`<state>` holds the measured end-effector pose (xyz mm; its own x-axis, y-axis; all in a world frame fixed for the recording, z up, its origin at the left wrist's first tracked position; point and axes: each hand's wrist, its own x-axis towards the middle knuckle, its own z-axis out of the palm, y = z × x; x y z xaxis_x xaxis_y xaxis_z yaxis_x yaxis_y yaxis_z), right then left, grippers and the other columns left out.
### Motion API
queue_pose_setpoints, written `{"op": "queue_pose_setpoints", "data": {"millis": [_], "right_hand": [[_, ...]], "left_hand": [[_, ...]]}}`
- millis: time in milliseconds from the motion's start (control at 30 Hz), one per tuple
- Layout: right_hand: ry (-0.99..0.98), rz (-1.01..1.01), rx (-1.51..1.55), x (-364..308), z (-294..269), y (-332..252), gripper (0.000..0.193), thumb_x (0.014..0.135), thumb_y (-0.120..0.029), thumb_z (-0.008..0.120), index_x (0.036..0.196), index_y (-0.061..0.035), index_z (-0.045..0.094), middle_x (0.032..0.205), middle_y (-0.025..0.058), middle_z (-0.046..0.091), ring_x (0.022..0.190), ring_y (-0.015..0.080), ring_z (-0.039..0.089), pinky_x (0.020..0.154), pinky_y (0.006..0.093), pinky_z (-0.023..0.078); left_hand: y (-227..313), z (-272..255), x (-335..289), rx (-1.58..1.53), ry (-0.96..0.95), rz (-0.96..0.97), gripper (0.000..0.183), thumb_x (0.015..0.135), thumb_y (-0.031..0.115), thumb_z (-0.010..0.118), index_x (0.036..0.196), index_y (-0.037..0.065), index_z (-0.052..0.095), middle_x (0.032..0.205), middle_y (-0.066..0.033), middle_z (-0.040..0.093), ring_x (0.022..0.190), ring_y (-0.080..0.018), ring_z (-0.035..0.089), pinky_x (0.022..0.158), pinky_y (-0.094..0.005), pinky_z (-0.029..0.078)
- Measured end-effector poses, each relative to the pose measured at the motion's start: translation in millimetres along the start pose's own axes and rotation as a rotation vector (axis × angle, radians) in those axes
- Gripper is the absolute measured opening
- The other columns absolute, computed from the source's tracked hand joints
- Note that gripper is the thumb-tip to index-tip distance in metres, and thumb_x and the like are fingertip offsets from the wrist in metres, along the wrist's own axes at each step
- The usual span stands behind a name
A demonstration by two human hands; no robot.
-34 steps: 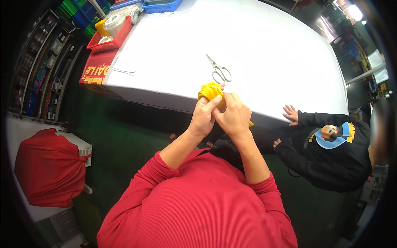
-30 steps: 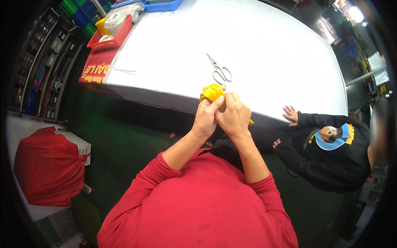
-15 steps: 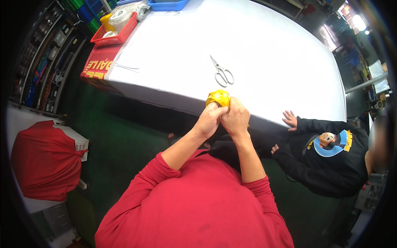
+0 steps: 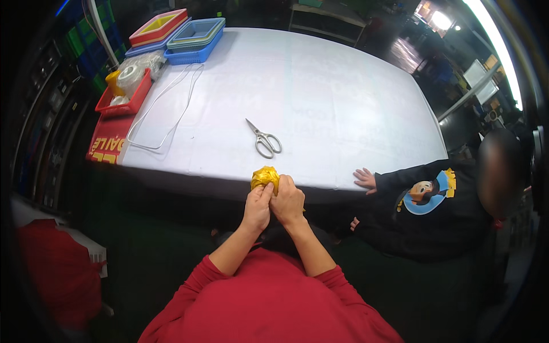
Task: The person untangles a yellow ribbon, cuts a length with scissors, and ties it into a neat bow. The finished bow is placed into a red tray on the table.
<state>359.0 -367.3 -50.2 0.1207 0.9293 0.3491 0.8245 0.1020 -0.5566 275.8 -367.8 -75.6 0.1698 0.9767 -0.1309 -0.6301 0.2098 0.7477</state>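
Observation:
My left hand (image 4: 258, 207) and my right hand (image 4: 287, 200) are closed together on a shiny yellow bundle (image 4: 265, 177), apparently gathered ribbon or film. They hold it just off the table's near edge. Its rounded, folded top shows above my fingertips; the lower part is hidden in my grip. Beyond my hands, a pair of metal scissors (image 4: 261, 136) lies on the white-covered table (image 4: 337, 103), its blades pointing away and slightly left.
A thin white cord loop (image 4: 153, 148) lies on the table's left side. Behind it stand a red basket (image 4: 139, 101) with rolls and stacked blue baskets (image 4: 193, 56). At the right, a person in a black top (image 4: 434, 228) rests one hand (image 4: 366, 179) on the table edge.
The view has tilted up, bringing more of the table's far side and the stacked baskets into sight. My hands still grip the yellow bundle; its folded top shows slightly more.

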Motion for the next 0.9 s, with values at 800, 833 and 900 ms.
{"op": "queue_pose_setpoints", "data": {"millis": [800,833,900], "right_hand": [[0.009,0.104,-0.072,4,-19,39,0.026,0.074,-0.025,0.061,0.079,-0.0032,0.047,0.074,0.0149,0.056,0.062,0.0379,0.057,0.053,0.0452,0.046],[0.015,0.089,-0.078,5,-19,41,0.026,0.074,-0.025,0.061,0.081,-0.0033,0.048,0.075,0.0142,0.055,0.062,0.0368,0.057,0.052,0.0444,0.047],[0.029,0.05,-0.097,7,-20,46,0.027,0.073,-0.025,0.061,0.084,-0.0034,0.049,0.077,0.0129,0.055,0.061,0.0347,0.059,0.051,0.0429,0.048]], "left_hand": [[-32,17,27,0.231,-0.003,-0.137,0.019,0.087,0.003,0.044,0.101,-0.004,0.055,0.101,-0.0073,0.056,0.092,-0.0131,0.054,0.083,-0.0265,0.042],[-27,18,29,0.158,-0.048,-0.177,0.02,0.087,0.003,0.043,0.101,-0.004,0.055,0.101,-0.0074,0.056,0.092,-0.0137,0.054,0.084,-0.0268,0.042],[-12,25,29,0.001,-0.143,-0.248,0.02,0.086,0.003,0.043,0.102,-0.004,0.054,0.102,-0.0076,0.056,0.094,-0.0148,0.053,0.086,-0.0274,0.04]]}}
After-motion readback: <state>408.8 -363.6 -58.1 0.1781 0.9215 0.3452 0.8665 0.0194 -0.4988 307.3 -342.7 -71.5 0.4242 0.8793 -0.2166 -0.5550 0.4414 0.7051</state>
